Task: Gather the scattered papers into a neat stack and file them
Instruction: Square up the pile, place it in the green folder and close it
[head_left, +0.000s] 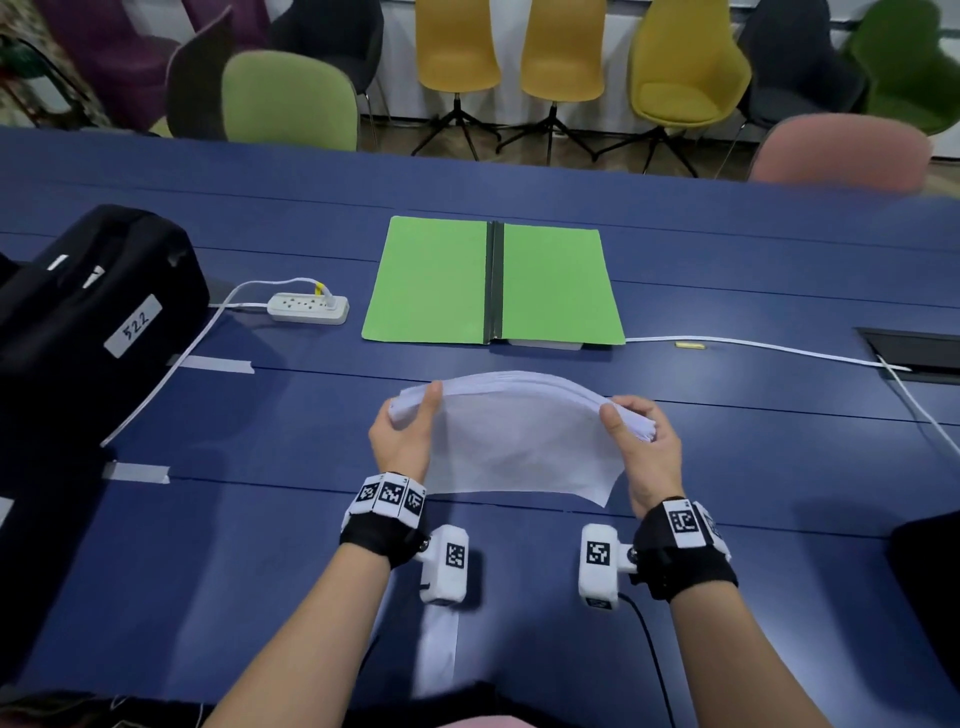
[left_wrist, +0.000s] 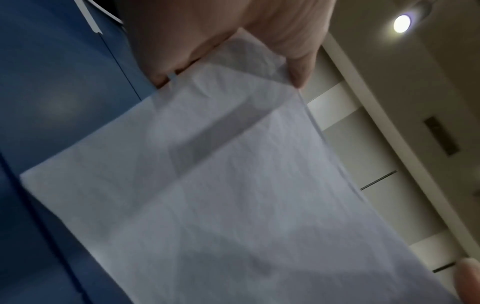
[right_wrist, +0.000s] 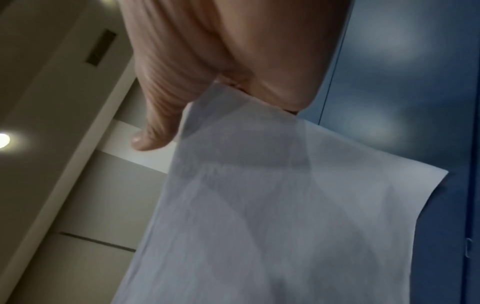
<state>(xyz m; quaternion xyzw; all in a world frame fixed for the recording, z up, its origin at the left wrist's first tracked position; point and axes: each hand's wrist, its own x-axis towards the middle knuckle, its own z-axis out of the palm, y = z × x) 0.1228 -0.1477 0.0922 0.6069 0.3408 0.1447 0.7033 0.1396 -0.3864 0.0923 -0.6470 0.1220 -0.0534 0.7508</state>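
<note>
A stack of white papers (head_left: 519, 431) is held upright on its lower edge above the blue table (head_left: 260, 545), bowed upward in the middle. My left hand (head_left: 402, 431) grips its left end, thumb on the near face. My right hand (head_left: 641, 441) grips the right end the same way. An open green folder (head_left: 441, 280) with a black spine lies flat just beyond the papers. The left wrist view shows the stack of papers (left_wrist: 233, 185) under my left hand (left_wrist: 233, 41); the right wrist view shows the papers (right_wrist: 285, 205) pinched by my right hand (right_wrist: 233, 72).
A white power strip (head_left: 306, 307) with its cable lies left of the folder. A black bag (head_left: 88, 322) sits at the table's left. A white cable (head_left: 753, 345) runs right toward a table hatch (head_left: 914, 353). Chairs (head_left: 457, 52) line the far side.
</note>
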